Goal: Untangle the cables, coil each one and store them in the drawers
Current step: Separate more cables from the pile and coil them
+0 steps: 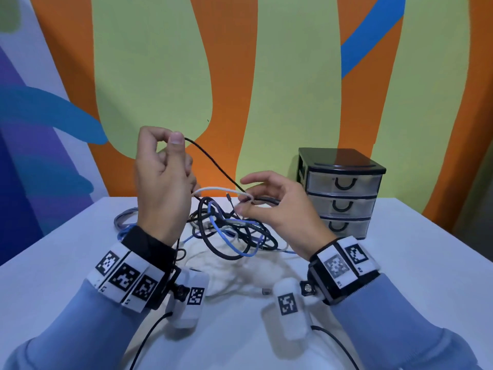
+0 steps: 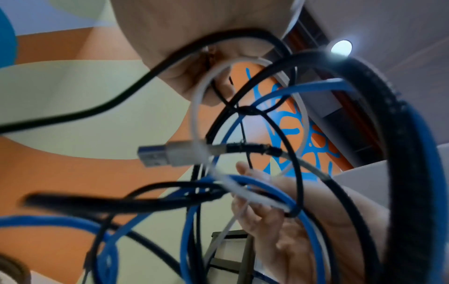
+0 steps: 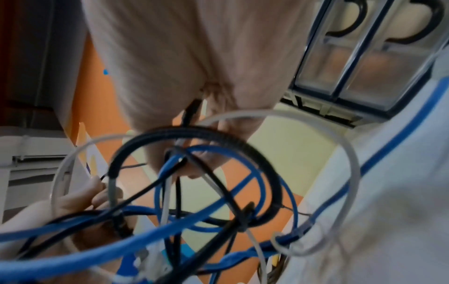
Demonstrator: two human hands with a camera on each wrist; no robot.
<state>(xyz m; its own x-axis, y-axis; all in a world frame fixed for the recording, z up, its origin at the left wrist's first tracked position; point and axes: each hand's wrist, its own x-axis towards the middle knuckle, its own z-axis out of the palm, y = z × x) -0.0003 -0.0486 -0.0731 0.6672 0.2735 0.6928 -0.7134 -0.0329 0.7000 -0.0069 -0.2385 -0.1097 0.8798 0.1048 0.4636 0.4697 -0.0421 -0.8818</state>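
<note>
A tangle of black, blue and white cables [image 1: 229, 231] hangs partly lifted over the white table [image 1: 400, 263]. My left hand [image 1: 174, 138] is raised and pinches a thin black cable [image 1: 213, 162] between thumb and forefinger. That cable slants down to my right hand [image 1: 245, 200], whose fingers pinch a white cable [image 1: 218, 189] and a thick black cable [image 1: 266, 202]. The white cable runs back to the left hand's lower fingers. In the left wrist view a USB plug [image 2: 165, 155] dangles among the loops. The three-drawer unit [image 1: 342, 190] stands at the back right with its drawers closed.
A grey-blue coil [image 1: 125, 218] lies on the table behind my left wrist. More white cable and a small plug [image 1: 265, 291] lie between my wrists. A painted wall stands right behind the table. The drawer fronts [image 3: 364, 57] are close beside my right hand.
</note>
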